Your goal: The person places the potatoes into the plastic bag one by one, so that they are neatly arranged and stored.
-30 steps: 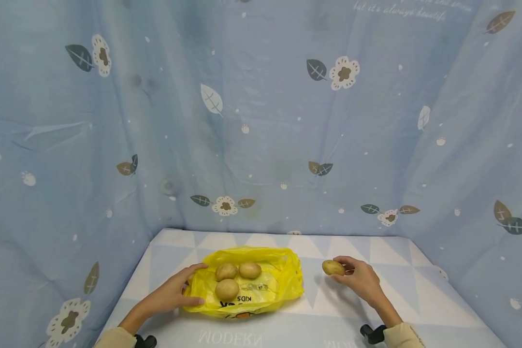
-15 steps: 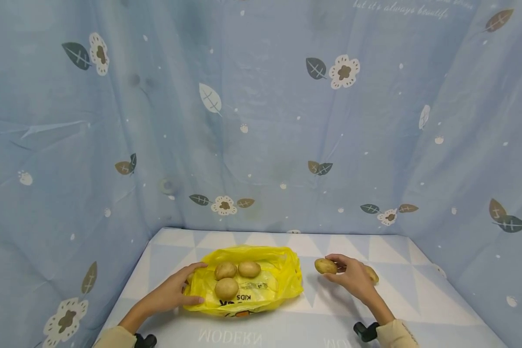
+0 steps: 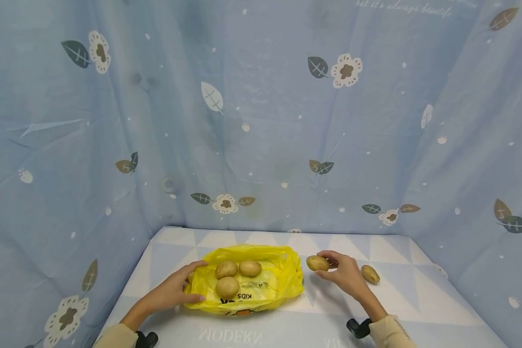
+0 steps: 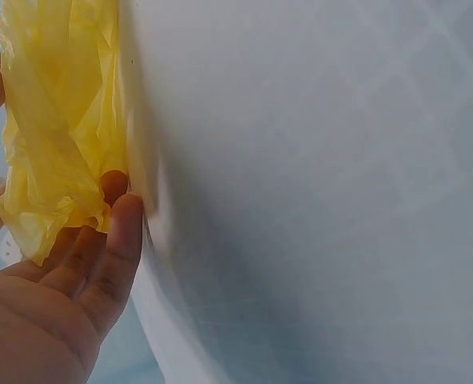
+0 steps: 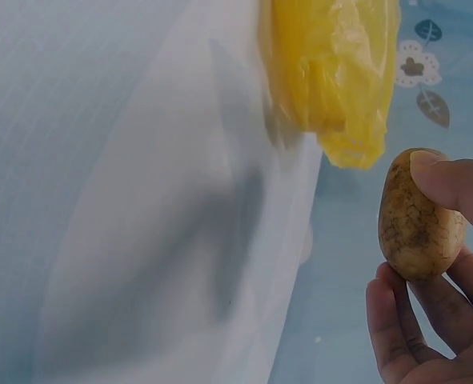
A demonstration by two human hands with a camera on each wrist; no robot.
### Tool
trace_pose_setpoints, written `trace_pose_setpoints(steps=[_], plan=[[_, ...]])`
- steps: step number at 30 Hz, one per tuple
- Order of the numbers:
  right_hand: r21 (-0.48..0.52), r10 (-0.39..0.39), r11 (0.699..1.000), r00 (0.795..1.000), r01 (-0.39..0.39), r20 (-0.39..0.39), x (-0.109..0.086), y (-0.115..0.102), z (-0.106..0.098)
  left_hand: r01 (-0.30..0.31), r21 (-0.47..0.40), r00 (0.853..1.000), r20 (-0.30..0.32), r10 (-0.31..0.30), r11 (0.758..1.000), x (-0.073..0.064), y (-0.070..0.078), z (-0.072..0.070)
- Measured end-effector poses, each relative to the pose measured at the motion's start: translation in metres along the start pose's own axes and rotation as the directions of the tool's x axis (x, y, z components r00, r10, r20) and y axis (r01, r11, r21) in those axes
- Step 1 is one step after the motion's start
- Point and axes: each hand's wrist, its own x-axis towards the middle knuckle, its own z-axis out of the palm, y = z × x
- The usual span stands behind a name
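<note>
Open yellow bag [image 3: 289, 285]: three potatoes [image 3: 227, 287] visible inside. Right of it, you pinch an oval potato [image 3: 317, 263]; another potato [image 3: 370, 274] lies farther right.

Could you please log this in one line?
left hand: holds bag; right hand: holds potato beside bag; in bag: at least three potatoes; table: loose potato

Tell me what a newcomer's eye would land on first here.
First, probably, the bright yellow bag on the pale table, spread open with potatoes inside and the left hand at its left end. Next, the held potato in the right hand, just right of the bag, with another potato lying farther right.
</note>
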Motion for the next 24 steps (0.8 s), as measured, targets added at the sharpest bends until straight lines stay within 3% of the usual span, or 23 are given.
trace_pose_setpoints(steps=[24], plan=[[0.08, -0.114, 0.991, 0.992, 0.11, 0.046, 0.011, -0.029, 0.025, 0.0, -0.006, 1.0, 0.001, 0.0, 1.0, 0.003, 0.001, -0.002]])
